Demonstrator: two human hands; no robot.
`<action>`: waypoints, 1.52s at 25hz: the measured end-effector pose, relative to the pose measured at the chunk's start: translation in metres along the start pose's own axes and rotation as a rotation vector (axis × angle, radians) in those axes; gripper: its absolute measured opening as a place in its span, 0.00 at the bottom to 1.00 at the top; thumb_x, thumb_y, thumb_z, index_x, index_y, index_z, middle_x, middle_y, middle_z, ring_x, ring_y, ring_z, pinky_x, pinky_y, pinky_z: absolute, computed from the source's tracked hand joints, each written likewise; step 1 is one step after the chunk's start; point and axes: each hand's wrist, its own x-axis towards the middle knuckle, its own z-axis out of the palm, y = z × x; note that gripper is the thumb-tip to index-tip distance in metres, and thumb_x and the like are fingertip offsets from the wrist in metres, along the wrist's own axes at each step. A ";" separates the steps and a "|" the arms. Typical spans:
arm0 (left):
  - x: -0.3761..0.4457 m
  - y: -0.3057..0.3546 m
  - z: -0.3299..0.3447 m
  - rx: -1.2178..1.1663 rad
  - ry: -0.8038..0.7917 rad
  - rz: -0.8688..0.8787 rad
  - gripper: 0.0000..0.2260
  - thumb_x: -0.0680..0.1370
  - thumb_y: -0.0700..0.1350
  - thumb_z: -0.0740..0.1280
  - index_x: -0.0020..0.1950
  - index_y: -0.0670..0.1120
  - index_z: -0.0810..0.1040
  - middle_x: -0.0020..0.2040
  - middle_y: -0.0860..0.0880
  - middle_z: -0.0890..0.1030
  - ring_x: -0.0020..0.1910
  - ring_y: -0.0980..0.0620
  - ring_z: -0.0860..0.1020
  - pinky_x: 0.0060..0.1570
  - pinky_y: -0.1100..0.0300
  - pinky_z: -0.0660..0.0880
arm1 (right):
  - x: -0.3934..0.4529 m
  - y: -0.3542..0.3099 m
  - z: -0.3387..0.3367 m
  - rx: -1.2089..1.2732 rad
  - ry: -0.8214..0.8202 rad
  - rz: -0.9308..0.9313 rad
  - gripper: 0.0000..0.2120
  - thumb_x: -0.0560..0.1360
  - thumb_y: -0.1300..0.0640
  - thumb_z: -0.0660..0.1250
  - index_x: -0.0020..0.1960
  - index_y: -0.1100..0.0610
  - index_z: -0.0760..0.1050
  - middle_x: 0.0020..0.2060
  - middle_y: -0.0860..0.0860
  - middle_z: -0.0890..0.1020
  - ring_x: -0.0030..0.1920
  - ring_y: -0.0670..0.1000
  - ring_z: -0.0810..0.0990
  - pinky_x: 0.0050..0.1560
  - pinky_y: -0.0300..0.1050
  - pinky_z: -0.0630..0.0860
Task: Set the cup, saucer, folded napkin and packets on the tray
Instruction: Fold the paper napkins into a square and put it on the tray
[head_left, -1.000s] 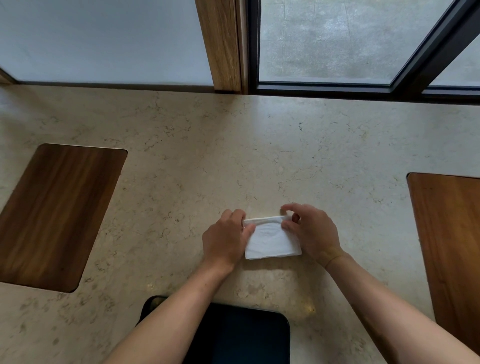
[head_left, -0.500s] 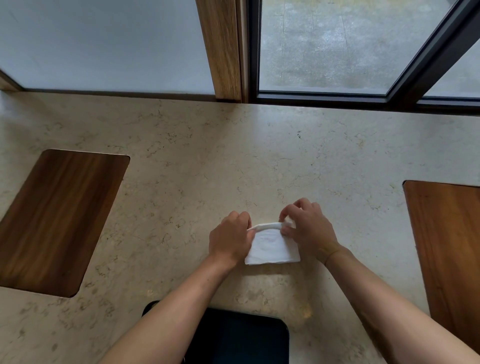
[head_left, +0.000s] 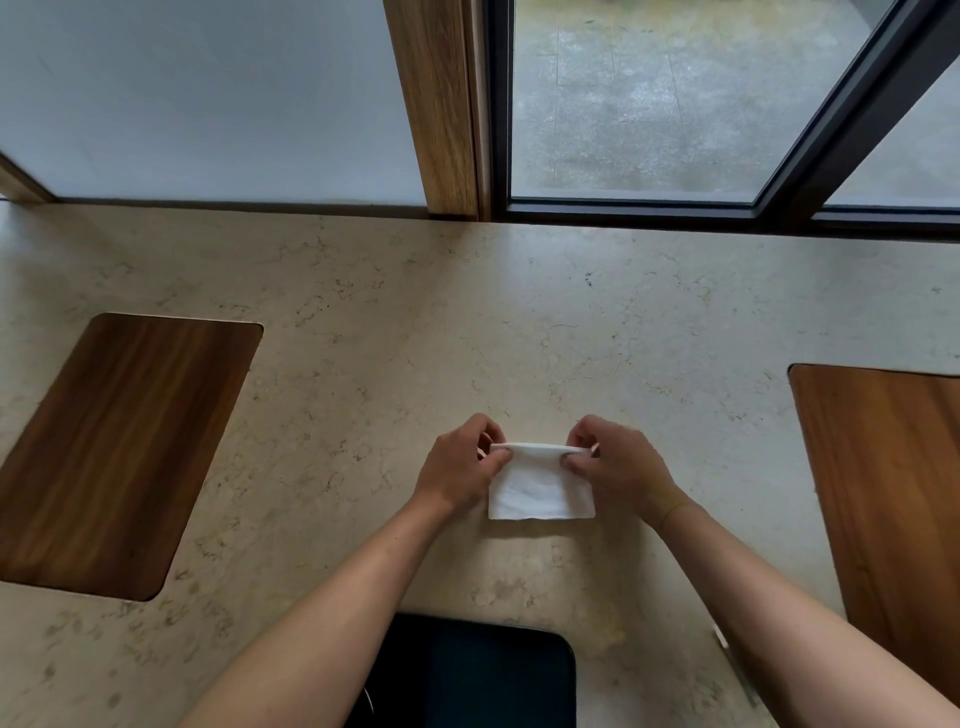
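Note:
A white folded napkin lies on the beige stone counter, near its front middle. My left hand pinches the napkin's far left corner. My right hand pinches its far right corner. The far edge is lifted a little off the counter between the two hands, and the near edge rests flat. A black tray with rounded corners sits at the counter's front edge, partly hidden under my left forearm. No cup, saucer or packets are in view.
A dark wooden inlay panel is set into the counter at the left, and another wooden panel at the right. A window with a wooden post and dark frames runs along the far edge.
Both hands have shifted from pressing the napkin's far edge to pinching its two far corners, and that edge has risen slightly. The napkin stays in the same place.

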 end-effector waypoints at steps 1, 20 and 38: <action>0.003 0.002 0.001 0.013 0.007 -0.015 0.03 0.76 0.45 0.68 0.47 0.48 0.75 0.43 0.51 0.80 0.41 0.51 0.79 0.42 0.53 0.80 | 0.000 0.001 -0.002 0.045 -0.001 0.037 0.05 0.72 0.54 0.70 0.45 0.50 0.75 0.41 0.47 0.80 0.41 0.50 0.79 0.39 0.42 0.76; -0.009 0.033 0.012 0.268 0.175 0.166 0.12 0.77 0.50 0.67 0.59 0.51 0.76 0.56 0.49 0.78 0.50 0.50 0.79 0.44 0.51 0.80 | -0.110 0.046 -0.044 0.141 0.375 0.318 0.07 0.75 0.46 0.66 0.53 0.41 0.74 0.46 0.43 0.82 0.43 0.42 0.78 0.45 0.44 0.77; 0.020 0.009 0.006 0.407 -0.106 -0.005 0.06 0.75 0.45 0.66 0.51 0.48 0.74 0.56 0.45 0.70 0.57 0.44 0.71 0.52 0.49 0.74 | 0.002 -0.016 0.018 -0.238 0.086 0.120 0.11 0.71 0.48 0.69 0.52 0.49 0.77 0.52 0.53 0.75 0.54 0.56 0.72 0.53 0.55 0.76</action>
